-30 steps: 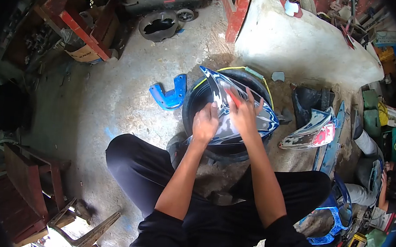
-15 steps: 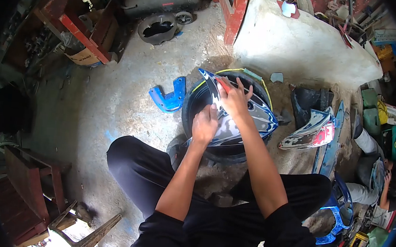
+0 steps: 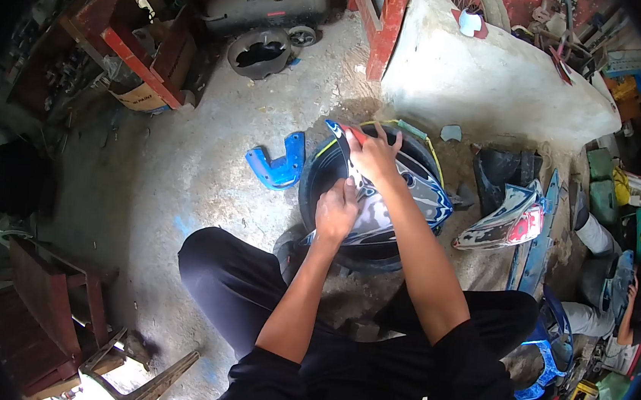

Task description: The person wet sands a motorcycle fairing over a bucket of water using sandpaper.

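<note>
In the head view, a panel [image 3: 371, 212] with worn paint is found under the fingers of both hands, laid across a black tub [image 3: 372, 261]. By the left hand [image 3: 337, 211], the near left edge of the panel is held, with the thumb on top and the fingers bent narrowly; what is done by the fingertips underneath cannot be seen. Under the right hand [image 3: 373, 160], a red pad [image 3: 358, 135] is held against the panel, close to its thin tip; the fingers on the pad are kept together, while the others are spread and raised.

To the left of the left fingers, a blue part [image 3: 276, 170] is lying on the floor [image 3: 157, 193], apart from the tub. To the right of the right fingers, beyond the panel, a second panel [image 3: 513, 223] is seen.

It is judged that the panel could be tipped or turned on the tub, if the tip is pressed too hard by the right fingers while only one edge is held by the left. The pad could slip over the narrow border, and the fingers could be scraped there. Too much paint could also be removed from the thin tip, if the pressure is concentrated on one spot.
</note>
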Action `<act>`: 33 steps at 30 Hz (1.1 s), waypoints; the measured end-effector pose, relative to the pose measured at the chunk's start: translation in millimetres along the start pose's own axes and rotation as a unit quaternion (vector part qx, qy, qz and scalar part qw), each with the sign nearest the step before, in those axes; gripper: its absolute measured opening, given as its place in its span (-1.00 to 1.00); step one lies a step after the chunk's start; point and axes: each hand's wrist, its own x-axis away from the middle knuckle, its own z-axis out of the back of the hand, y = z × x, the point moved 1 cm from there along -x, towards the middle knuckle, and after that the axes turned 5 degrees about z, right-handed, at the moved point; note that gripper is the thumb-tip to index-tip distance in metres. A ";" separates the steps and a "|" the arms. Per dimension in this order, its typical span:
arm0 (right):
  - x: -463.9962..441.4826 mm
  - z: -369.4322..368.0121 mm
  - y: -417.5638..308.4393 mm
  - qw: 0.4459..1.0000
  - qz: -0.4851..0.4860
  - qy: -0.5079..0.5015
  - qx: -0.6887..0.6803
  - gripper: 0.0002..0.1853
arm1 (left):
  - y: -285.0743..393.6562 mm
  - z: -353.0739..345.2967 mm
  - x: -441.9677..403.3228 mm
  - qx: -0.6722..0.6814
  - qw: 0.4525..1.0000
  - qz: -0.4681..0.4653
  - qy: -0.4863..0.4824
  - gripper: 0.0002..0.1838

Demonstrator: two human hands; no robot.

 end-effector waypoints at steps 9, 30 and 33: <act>101.3 3.5 12.7 0.987 0.036 0.135 -0.074 -0.62 | 4.5 3.1 3.0 0.009 1.000 0.020 -0.004 -0.54; -8.8 -14.0 5.9 0.990 0.054 0.106 -0.069 -0.56 | 2.9 -2.7 4.4 -0.017 0.999 0.019 0.021 -0.58; -11.7 -15.8 4.1 0.996 0.030 0.080 -0.030 -0.56 | 3.6 -1.8 5.1 -0.016 0.999 0.017 0.025 -0.59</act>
